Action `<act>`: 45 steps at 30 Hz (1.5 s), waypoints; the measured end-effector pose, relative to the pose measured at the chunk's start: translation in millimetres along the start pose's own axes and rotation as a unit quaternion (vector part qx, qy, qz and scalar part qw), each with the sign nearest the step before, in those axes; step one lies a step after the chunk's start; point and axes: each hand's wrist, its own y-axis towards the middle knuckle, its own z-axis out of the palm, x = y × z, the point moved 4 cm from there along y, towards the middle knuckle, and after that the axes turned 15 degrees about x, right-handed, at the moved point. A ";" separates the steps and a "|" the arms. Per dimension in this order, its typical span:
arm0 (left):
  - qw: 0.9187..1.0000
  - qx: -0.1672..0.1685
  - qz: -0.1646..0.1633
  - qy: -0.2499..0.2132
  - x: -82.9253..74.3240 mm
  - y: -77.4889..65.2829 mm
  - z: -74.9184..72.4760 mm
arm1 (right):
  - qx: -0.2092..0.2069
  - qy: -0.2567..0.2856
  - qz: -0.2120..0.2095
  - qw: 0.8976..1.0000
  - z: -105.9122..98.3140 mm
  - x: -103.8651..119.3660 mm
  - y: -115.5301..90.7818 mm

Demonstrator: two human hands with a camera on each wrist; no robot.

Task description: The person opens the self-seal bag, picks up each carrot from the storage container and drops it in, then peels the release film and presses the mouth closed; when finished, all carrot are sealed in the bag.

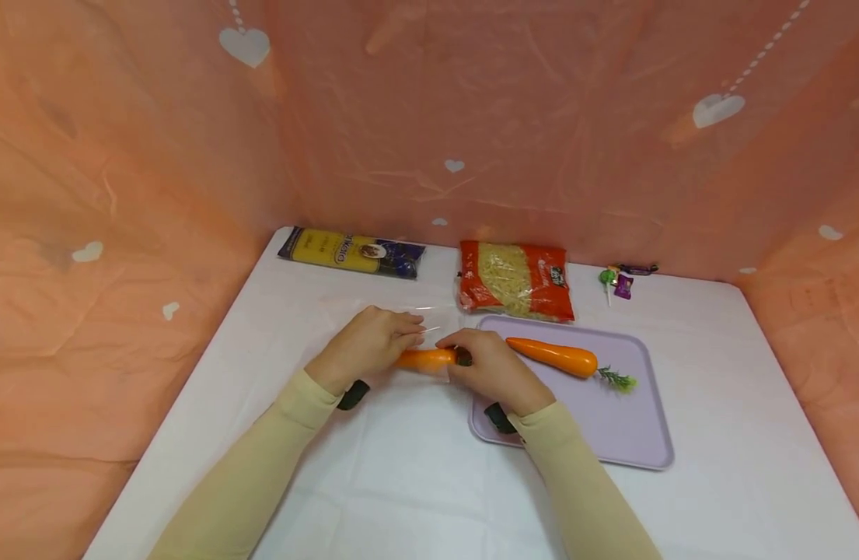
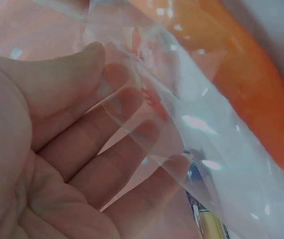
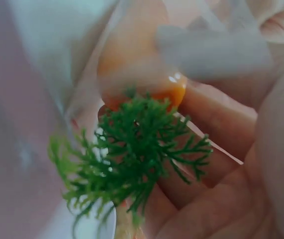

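Note:
A carrot (image 1: 425, 359) with a leafy green top (image 3: 137, 144) lies mostly inside a clear plastic bag (image 1: 436, 320), its tip pointing left. My left hand (image 1: 369, 346) pinches the bag's edge between thumb and fingers; the left wrist view shows the film (image 2: 156, 94) across the fingertips, the orange tip beyond it. My right hand (image 1: 495, 365) holds the carrot near its thick leafy end, with blurred film over the thumb in the right wrist view. A second carrot (image 1: 555, 356) with green leaves lies on a lilac tray (image 1: 576, 432) to the right.
Along the back of the white table (image 1: 401, 482) lie a yellow and blue pasta packet (image 1: 352, 253), a red noodle packet (image 1: 516, 280) and several small wrapped sweets (image 1: 623, 286). Orange sheeting (image 1: 429, 101) with pale hearts surrounds the back and sides.

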 end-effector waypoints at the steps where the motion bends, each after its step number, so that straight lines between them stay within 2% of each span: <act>1: 1.000 -0.003 0.002 -0.001 -0.2 -0.2 -0.2 | -0.001 -0.002 -0.003 1.000 1.7 0.8 0.9; 5: 1.000 -0.011 0.006 -0.001 -0.7 -0.9 -1.4 | 0.004 0.007 -0.008 1.000 7.0 3.5 4.3; 12: 1.000 -0.005 0.022 0.009 -2.5 -1.6 -1.0 | 0.007 0.022 -0.002 1.000 13.7 4.4 8.5; 16: 1.000 0.000 0.010 0.003 -1.9 -1.5 -0.9 | 0.004 0.032 0.012 0.999 10.4 2.0 3.3; 23: 1.000 0.015 -0.005 -0.003 -1.1 0.3 -0.1 | -0.018 0.068 0.047 0.996 -17.4 -10.6 -30.0; 28: 1.000 0.014 -0.007 -0.003 0.3 -0.5 -0.1 | -0.057 0.025 0.041 0.997 -42.6 -29.0 -55.6; 33: 1.000 0.011 -0.013 -0.006 1.1 -1.7 -1.6 | -0.091 -0.001 0.083 0.992 -65.6 -56.3 -82.2; 39: 0.999 0.017 -0.028 -0.026 -0.1 -1.9 -2.0 | -0.074 0.014 0.157 0.985 -80.4 -91.2 -110.9; 45: 0.999 0.020 -0.031 -0.025 0.3 -2.1 -0.5 | -0.042 0.052 0.203 0.977 -86.9 -109.8 -125.2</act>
